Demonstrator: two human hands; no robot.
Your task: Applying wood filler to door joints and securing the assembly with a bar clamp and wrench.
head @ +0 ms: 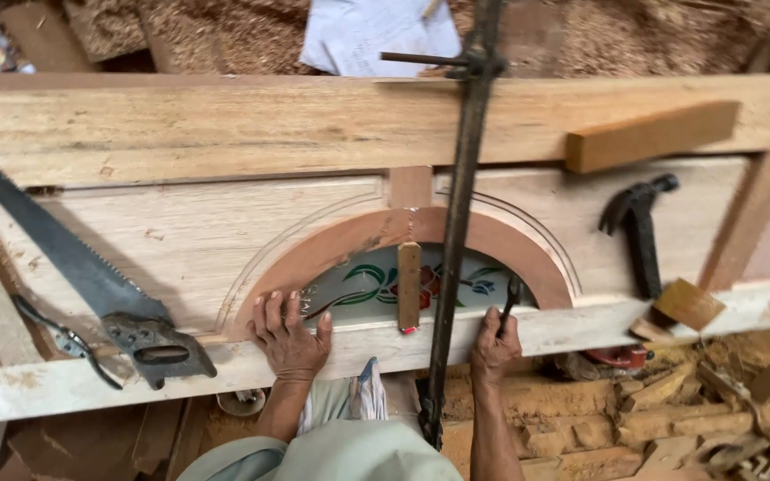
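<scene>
A pale wooden door frame fills the picture, over a floor strewn with sawdust and rough brick rubble at lower right. Its arched reddish moulding curves over painted floral glass. The left hand, low centre, lies flat with fingers spread on the lower rail. The right hand is closed around a small dark tool, beside a long iron clamp bar. A handsaw lies at left, a hammer at right.
</scene>
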